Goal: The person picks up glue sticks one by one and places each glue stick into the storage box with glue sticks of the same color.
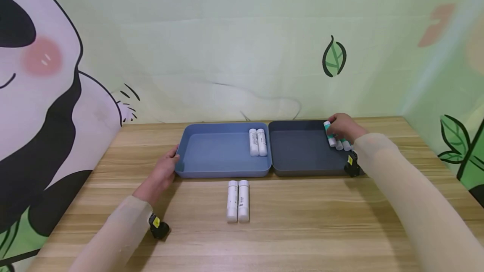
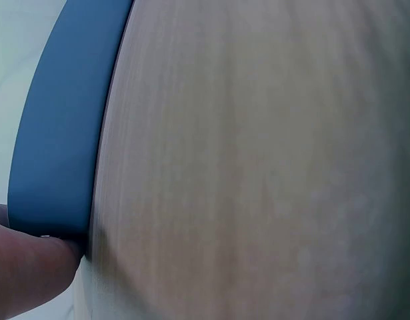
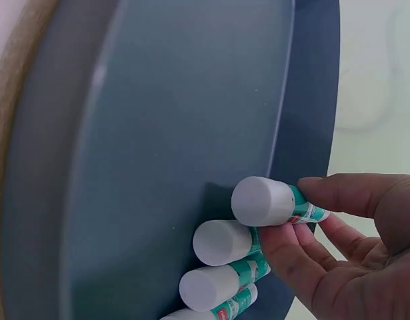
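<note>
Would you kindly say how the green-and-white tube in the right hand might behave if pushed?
The tube would probably roll, being round, and seems stiff: no dent shows where the right hand pinches it.

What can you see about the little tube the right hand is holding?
The little tube is round and looks like plastic, with white ends and a green label with red marks. The right hand pinches it in its fingers, over the right part of the dark tray, its smooth, wide end facing the near side. I can't tell whether it touches the tray or the tube beside it.
</note>
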{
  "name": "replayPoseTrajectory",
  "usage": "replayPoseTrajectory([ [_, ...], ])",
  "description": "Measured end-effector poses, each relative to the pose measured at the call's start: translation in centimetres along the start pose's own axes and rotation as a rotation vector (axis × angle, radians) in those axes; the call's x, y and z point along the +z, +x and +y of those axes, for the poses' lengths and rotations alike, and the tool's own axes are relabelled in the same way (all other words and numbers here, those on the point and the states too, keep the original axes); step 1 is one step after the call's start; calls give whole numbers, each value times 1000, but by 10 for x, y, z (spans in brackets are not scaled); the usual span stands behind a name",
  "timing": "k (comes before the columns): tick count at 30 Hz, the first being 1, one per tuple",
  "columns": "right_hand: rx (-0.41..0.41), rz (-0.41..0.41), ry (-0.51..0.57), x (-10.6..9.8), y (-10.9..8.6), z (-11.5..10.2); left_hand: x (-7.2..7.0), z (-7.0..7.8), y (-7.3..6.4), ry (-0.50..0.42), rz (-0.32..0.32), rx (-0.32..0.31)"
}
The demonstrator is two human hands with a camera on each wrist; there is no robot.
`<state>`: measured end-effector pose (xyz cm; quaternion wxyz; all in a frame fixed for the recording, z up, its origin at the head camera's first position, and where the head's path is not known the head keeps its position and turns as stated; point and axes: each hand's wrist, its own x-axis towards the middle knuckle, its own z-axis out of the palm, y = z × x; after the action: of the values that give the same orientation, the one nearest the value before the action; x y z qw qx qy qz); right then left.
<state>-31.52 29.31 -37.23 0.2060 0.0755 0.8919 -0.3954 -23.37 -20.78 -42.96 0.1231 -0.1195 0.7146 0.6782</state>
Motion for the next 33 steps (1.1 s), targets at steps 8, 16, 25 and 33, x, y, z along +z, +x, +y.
replayPoseTrajectory([
  [8,-16,28,28,5,4,1,0,0,-1,9,-9,1],
  [16,-17,43,-57,7,6,0,-1,0,-1,1,-2,-5],
  [25,-54,103,-231,11,6,1,-1,0,1,-14,-10,3],
  [33,-59,120,-304,12,8,3,-1,-1,1,-25,-2,-3],
])
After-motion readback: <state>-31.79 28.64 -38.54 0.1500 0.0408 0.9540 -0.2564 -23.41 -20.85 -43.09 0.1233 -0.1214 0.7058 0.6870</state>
